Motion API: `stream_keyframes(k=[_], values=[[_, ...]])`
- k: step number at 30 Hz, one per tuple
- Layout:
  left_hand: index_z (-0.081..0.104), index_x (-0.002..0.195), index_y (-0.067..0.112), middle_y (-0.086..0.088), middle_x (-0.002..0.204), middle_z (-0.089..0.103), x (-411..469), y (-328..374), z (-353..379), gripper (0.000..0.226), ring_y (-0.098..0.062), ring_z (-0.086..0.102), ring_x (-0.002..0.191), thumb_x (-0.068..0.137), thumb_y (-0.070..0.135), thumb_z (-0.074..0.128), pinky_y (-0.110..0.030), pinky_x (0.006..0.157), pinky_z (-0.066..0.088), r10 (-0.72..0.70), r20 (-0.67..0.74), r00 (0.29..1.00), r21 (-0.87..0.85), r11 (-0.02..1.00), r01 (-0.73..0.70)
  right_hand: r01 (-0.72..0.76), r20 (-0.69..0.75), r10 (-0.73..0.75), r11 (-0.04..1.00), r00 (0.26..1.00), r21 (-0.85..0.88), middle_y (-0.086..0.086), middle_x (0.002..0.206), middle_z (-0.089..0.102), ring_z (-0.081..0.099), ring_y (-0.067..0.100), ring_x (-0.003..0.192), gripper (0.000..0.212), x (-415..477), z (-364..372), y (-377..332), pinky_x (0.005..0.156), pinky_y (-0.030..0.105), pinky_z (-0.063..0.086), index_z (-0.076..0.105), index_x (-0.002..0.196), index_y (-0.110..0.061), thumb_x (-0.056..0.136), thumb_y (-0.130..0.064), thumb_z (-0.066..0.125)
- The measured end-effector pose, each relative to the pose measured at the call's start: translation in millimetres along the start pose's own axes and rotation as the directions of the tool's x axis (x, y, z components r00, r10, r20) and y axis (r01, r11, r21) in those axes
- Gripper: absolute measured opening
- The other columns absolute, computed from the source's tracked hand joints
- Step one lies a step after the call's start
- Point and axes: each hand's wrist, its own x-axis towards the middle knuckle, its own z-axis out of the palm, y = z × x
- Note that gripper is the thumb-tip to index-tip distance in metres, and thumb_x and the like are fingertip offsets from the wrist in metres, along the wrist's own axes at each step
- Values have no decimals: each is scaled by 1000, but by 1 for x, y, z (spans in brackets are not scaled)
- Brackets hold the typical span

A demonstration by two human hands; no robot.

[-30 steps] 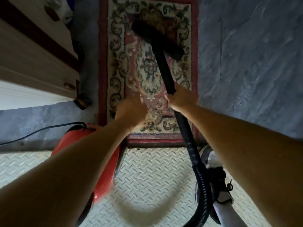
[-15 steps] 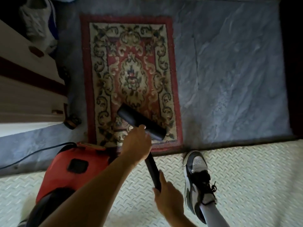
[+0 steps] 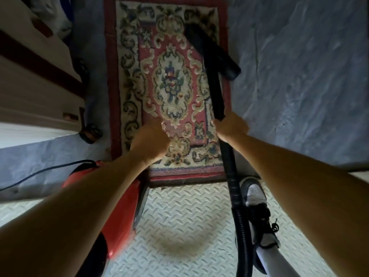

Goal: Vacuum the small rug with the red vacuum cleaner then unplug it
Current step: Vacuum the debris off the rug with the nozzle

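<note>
Black floor nozzle (image 3: 211, 51) on the right side of the small red-bordered floral rug (image 3: 169, 92).

The right hand (image 3: 231, 125) grips the black wand (image 3: 216, 92); the left hand (image 3: 149, 143) is curled into a loose fist over the rug's near end, holding nothing visible. The red vacuum cleaner body (image 3: 119, 222) sits on pale tread-plate flooring (image 3: 179, 226) beneath the left forearm, beside a black-and-white sneaker (image 3: 257, 214).

The single head-worn camera looked steeply down, close over both forearms, onto the red-bordered floral patterned rug (image 3: 171, 92).

Bare forearms, black-and-white sneaker (image 3: 259, 214), seemingly white sock (image 3: 267, 258)
</note>
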Motion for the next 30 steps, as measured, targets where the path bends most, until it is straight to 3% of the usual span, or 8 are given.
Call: stream_keyframes(k=[5,7,10,14,19,24,28,30], values=[[44,132,6,-20,130,53,-52,-14,-38,42,-37,55,110,90,6,44,-39,91,46,106,113,988,-15,994,-105,24,51,-28,996,998,82,8,112,68,66,31,94,63,-118,61,30,71,36,56,20,149,-28,95,-47,46],[44,132,9,-16,134,51,-76,-22,-55,40,-34,53,115,91,7,43,-34,91,42,79,140,987,-38,996,-75,-40,147,32,998,989,51,7,119,66,64,31,105,63,-165,78,35,79,35,51,23,149,-28,94,-45,48],[44,130,9,-16,135,50,-104,-39,-76,39,-32,49,120,92,11,42,-34,96,39,63,148,987,-44,997,-57,-102,222,101,995,970,-9,7,111,68,65,31,101,61,-220,85,34,78,34,49,26,147,-32,92,-47,51],[49,125,3,-17,135,48,-141,-58,-96,41,-34,48,123,89,19,37,-39,97,40,81,147,986,-38,996,-77,-100,202,106,994,974,-40,9,106,68,64,33,100,50,-246,77,23,74,34,46,39,134,-28,90,-47,54],[50,125,5,-22,128,54,-163,-91,-102,38,-39,50,117,88,12,43,-42,96,39,-62,37,997,-63,996,64,-37,93,40,999,995,-33,10,112,67,63,33,102,45,-247,62,-7,73,32,43,46,132,-20,93,-40,55],[56,117,7,-21,120,58,-186,-103,-114,31,-38,54,111,92,13,39,-40,87,41,-162,-65,985,-6,987,162,201,22,-205,972,978,120,5,105,69,67,30,93,47,-246,52,-31,70,33,51,42,134,-24,92,-36,57],[53,120,6,-24,122,56,-197,-104,-101,32,-42,54,109,90,11,41,-44,90,43,-150,-28,988,117,981,152,259,47,-269,953,962,155,4,100,69,67,28,87,47,-252,57,-45,67,34,52,41,134,-24,91,-36,57],[50,124,10,-18,131,50,-194,-103,-89,34,-39,52,114,92,17,41,-45,92,41,-57,31,998,205,977,49,259,42,-269,951,962,171,5,100,69,67,28,88,47,-250,69,-50,70,37,54,41,134,-23,92,-35,57]])
